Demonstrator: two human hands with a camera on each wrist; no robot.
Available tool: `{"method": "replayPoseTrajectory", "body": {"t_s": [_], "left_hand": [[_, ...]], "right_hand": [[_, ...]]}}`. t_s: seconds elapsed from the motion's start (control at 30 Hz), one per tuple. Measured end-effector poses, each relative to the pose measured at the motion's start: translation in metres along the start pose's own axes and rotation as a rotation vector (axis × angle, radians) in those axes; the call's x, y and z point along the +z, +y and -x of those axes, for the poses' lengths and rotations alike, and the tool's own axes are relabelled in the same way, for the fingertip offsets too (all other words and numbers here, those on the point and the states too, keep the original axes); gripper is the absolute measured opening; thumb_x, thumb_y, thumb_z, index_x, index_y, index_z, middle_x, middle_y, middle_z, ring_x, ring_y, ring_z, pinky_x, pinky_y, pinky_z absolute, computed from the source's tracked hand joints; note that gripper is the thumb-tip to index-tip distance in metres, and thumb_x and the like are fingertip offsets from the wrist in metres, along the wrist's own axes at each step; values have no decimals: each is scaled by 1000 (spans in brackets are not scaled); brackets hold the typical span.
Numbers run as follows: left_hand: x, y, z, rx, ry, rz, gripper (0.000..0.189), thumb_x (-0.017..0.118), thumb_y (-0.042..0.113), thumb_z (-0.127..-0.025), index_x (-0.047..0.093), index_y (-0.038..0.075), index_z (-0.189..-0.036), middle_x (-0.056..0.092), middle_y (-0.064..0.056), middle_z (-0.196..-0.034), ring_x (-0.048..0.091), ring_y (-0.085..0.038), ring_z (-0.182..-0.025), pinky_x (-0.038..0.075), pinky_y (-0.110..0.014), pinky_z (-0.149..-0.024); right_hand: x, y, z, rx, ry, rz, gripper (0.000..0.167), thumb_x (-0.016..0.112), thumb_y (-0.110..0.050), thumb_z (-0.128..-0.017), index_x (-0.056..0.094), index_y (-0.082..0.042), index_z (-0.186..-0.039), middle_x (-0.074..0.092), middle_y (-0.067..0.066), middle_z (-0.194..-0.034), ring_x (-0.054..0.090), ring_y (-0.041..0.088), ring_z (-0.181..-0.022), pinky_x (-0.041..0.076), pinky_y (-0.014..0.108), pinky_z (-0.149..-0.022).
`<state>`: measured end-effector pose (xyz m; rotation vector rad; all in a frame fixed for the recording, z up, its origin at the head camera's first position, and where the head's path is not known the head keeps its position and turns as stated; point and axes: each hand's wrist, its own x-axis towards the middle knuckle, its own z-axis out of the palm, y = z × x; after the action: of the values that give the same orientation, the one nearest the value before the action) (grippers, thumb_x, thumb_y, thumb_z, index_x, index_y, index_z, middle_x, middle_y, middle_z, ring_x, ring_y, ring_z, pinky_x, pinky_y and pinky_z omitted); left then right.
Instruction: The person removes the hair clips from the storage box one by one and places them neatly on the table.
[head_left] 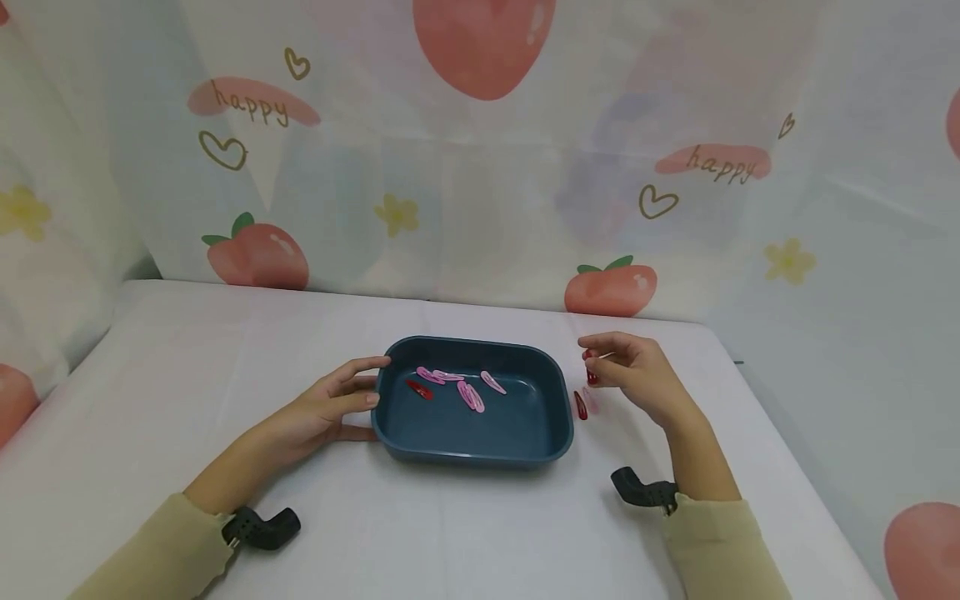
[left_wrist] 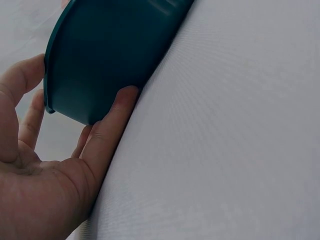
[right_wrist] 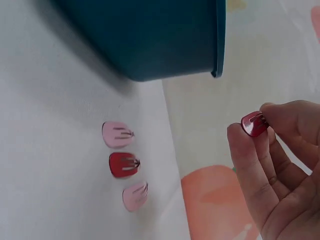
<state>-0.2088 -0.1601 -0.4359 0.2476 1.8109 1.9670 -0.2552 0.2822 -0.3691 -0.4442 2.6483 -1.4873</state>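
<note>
Held clip, head view: a glossy red, teardrop-shaped hair clip (head_left: 592,377) stands nearly upright, its long axis steep, just off the basin's right side.
Right hand (head_left: 637,371): fingers bent, thumb and fingertips pinching that clip.
Left hand (head_left: 326,410): fingers spread and mostly extended, tips touching the basin's left side; it grips no clip.
Basin: a dark blue, rounded-rectangular basin (head_left: 468,457) with a smooth finish, long axis running left to right.
Basin contents: slender pink hair clips (head_left: 492,382) and one red hair clip (head_left: 419,389), most slanting from upper left to lower right.
Clips outside: a second red clip (head_left: 581,405), long axis steep, beside a blurred pink one.
Writing: "happy", twice, on the pale printed cloth backdrop (head_left: 480,217), among hearts, yellow flowers and peach-like fruit.
Surface: a table under a white cloth (head_left: 337,533).
Left wrist view: the left hand's fingertips meet the basin's rim and outer wall; one finger lies low, along the cloth.
Right wrist view: the held clip is foreshortened, its broad rounded end facing the camera and its slotted part toward the fingers.
Table row, same view: pink, red and pink clips lie side by side, broad ends left, narrow ends right.
</note>
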Motion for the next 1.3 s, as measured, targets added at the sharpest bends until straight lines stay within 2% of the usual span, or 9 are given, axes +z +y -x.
{"method": "replayPoseTrajectory", "body": {"t_s": [0.17, 0.43, 0.67, 0.87, 1.17, 1.3], "left_hand": [[0, 0, 0, -3, -1, 3, 59, 61, 18, -100, 36, 24, -153, 27, -20, -157, 38, -45, -139, 53, -58, -92], [0, 1, -1, -3, -8, 8, 59, 59, 16, -101, 35, 23, -154, 28, -19, -157, 37, -45, -138, 53, -59, -92], [0, 0, -1, -3, -11, 9, 59, 60, 17, -101, 35, 25, -154, 28, -19, -157, 37, -45, -138, 53, -58, -92], [0, 0, -1, -2, -8, 13, 59, 60, 17, -100, 36, 25, -153, 28, -19, -157, 37, -45, -139, 53, -59, -92], [0, 0, -1, -8, -1, 11, 58, 60, 17, -101, 36, 25, -153, 28, -19, -157, 37, -45, -139, 53, -58, -92], [0, 0, -1, -6, -7, 8, 59, 59, 17, -101, 35, 24, -154, 28, -19, -157, 37, -45, -139, 53, -58, -93]], "right_hand": [[-2, 7, -1, 36, 14, 10, 35, 63, -11, -97, 61, 3, -129, 63, 25, -111, 67, 19, -87, 60, 26, -79], [-4, 21, -3, 126, 28, 31, 36, 63, -14, -98, 61, 1, -131, 62, 24, -116, 66, 18, -89, 60, 25, -80], [-5, 27, -2, 153, 22, 46, 38, 62, -13, -98, 59, 4, -132, 61, 25, -118, 65, 24, -92, 60, 28, -79], [-5, 35, -4, 197, 11, 80, 36, 62, -15, -98, 61, 1, -131, 63, 24, -122, 66, 23, -93, 59, 24, -79], [-8, 51, -5, 222, -15, 104, 33, 64, -14, -97, 64, 1, -127, 68, 21, -110, 65, 23, -86, 59, 25, -74], [-8, 51, -4, 243, -43, 113, 32, 63, -12, -98, 64, 1, -127, 68, 19, -108, 65, 21, -85, 59, 24, -72]]}}
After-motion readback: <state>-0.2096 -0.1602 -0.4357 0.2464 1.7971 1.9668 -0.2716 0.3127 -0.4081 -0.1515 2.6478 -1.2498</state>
